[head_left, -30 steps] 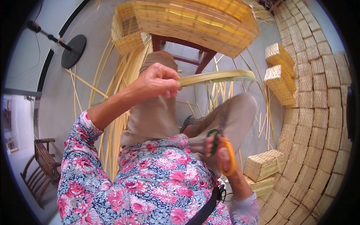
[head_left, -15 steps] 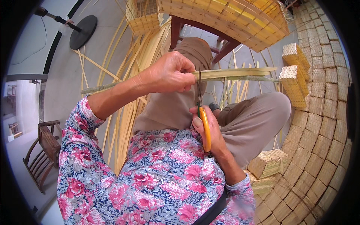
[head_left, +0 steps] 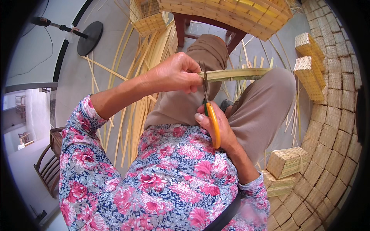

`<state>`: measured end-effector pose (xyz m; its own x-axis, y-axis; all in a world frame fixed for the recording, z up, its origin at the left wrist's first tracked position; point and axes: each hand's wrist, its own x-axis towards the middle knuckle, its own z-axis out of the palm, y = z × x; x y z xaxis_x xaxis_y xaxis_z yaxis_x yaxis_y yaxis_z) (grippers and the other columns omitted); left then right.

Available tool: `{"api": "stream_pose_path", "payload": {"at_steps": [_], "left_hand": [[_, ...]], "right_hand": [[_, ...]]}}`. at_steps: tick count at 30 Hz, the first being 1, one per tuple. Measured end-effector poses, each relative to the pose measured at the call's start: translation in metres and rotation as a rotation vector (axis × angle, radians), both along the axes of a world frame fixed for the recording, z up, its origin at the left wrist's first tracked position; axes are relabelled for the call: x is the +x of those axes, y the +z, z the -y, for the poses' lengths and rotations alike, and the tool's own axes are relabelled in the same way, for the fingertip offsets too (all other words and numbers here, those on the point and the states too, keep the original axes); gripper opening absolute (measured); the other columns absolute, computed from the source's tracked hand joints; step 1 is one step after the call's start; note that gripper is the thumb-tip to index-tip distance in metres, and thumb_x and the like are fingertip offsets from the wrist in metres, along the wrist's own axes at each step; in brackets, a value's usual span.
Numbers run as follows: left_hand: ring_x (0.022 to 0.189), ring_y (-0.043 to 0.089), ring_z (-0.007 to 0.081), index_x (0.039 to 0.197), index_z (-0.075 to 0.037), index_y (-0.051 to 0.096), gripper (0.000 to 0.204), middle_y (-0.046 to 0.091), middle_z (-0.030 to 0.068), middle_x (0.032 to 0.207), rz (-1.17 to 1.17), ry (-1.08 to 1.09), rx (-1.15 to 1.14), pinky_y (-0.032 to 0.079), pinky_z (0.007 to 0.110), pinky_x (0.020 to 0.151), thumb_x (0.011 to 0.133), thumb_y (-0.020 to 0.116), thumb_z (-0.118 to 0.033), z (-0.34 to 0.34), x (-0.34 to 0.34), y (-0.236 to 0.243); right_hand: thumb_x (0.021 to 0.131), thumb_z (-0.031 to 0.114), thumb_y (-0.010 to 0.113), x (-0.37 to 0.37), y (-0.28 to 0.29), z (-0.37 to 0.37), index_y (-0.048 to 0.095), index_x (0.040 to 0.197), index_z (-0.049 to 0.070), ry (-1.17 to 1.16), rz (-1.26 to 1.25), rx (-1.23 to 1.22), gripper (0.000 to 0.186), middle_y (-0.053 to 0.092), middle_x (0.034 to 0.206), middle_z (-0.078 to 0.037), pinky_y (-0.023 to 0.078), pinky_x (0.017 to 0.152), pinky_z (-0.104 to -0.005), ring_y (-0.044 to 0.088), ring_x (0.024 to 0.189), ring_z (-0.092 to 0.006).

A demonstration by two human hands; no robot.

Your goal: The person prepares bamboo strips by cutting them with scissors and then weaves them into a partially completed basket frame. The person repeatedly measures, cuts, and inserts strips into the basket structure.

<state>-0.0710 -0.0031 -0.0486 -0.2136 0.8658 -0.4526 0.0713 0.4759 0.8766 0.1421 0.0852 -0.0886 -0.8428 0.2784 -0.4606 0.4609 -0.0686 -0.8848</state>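
My left hand (head_left: 179, 73) pinches a pale green bamboo strip (head_left: 241, 74), which stretches rightward over my knees. In my right hand (head_left: 225, 131) are scissors with orange and green handles (head_left: 214, 129), fingers wrapped round them. The blades point up and cross the strip just right of my left fingertips; whether they are closed on it I cannot tell. Beneath and left of my arms, long loose bamboo strips (head_left: 125, 92) lie on the grey floor.
A large woven basket (head_left: 227, 15) rests on a red-brown stool (head_left: 180, 32) ahead, beside a smaller basket (head_left: 148, 19). Stacked woven boxes (head_left: 308, 77) and rows of woven pieces (head_left: 335, 134) line the right. A wooden chair (head_left: 46, 167) and a stand (head_left: 89, 38) are left.
My right hand has brought the scissors up to the strip from lower right, where they were a second ago. The strip's far end has shifted slightly, and my right knee sits higher.
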Motion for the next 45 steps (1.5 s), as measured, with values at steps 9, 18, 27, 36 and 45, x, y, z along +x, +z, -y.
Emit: {"api": "stream_pose_path", "payload": {"at_steps": [9, 18, 27, 36, 45], "left_hand": [[0.066, 0.062, 0.0073, 0.09, 0.003, 0.068, 0.021, 0.068, 0.004, 0.074, 0.059, 0.058, -0.04, 0.049, 0.021, 0.059, 0.093, 0.065, -0.018, 0.013, 0.004, -0.008], [0.065, 0.062, 0.0109, 0.086, 0.003, 0.065, 0.023, 0.066, 0.0059, 0.069, -0.508, -0.019, 0.066, 0.049, 0.027, 0.057, 0.081, 0.079, -0.014, 0.021, 0.004, 0.002], [0.063, 0.059, 0.008, 0.079, 0.003, 0.065, 0.021, 0.062, 0.0026, 0.067, -0.363, -0.029, 0.02, 0.047, 0.026, 0.055, 0.08, 0.08, -0.012, 0.018, -0.005, -0.008], [0.065, 0.059, 0.0076, 0.082, 0.003, 0.067, 0.018, 0.063, 0.0028, 0.069, -0.22, 0.024, 0.073, 0.047, 0.026, 0.056, 0.084, 0.076, -0.013, 0.024, -0.006, -0.021], [0.064, 0.062, 0.0248, 0.081, -0.004, 0.063, 0.024, 0.06, 0.0088, 0.069, -0.84, -0.082, 0.274, 0.049, 0.035, 0.057, 0.072, 0.083, -0.014, 0.043, 0.006, -0.002]], "right_hand": [[0.082, 0.018, 0.068, -0.005, -0.001, 0.001, 0.053, 0.086, -0.004, 0.082, -0.045, 0.336, 0.027, 0.057, 0.071, -0.029, 0.046, 0.062, -0.0466, 0.059, 0.071, -0.0479], [0.083, 0.024, 0.068, -0.004, -0.001, -0.009, 0.054, 0.083, -0.003, 0.175, 0.035, 0.345, 0.03, 0.058, 0.071, -0.028, 0.047, 0.063, -0.0468, 0.059, 0.071, -0.0478], [0.085, 0.027, 0.065, -0.009, 0.009, -0.033, 0.06, 0.087, -0.003, 0.304, 0.163, 0.025, 0.03, 0.06, 0.074, -0.015, 0.047, 0.066, -0.0366, 0.06, 0.071, -0.0267], [0.089, 0.028, 0.063, -0.004, 0.009, -0.034, 0.06, 0.092, 0.0, 0.271, 0.119, -0.187, 0.029, 0.058, 0.078, -0.004, 0.045, 0.067, -0.0276, 0.054, 0.073, -0.0114], [0.082, 0.026, 0.068, -0.001, 0.007, -0.025, 0.061, 0.088, -0.004, 0.272, 0.193, 0.106, 0.031, 0.062, 0.08, -0.02, 0.049, 0.072, -0.0385, 0.062, 0.075, -0.0304]]}}
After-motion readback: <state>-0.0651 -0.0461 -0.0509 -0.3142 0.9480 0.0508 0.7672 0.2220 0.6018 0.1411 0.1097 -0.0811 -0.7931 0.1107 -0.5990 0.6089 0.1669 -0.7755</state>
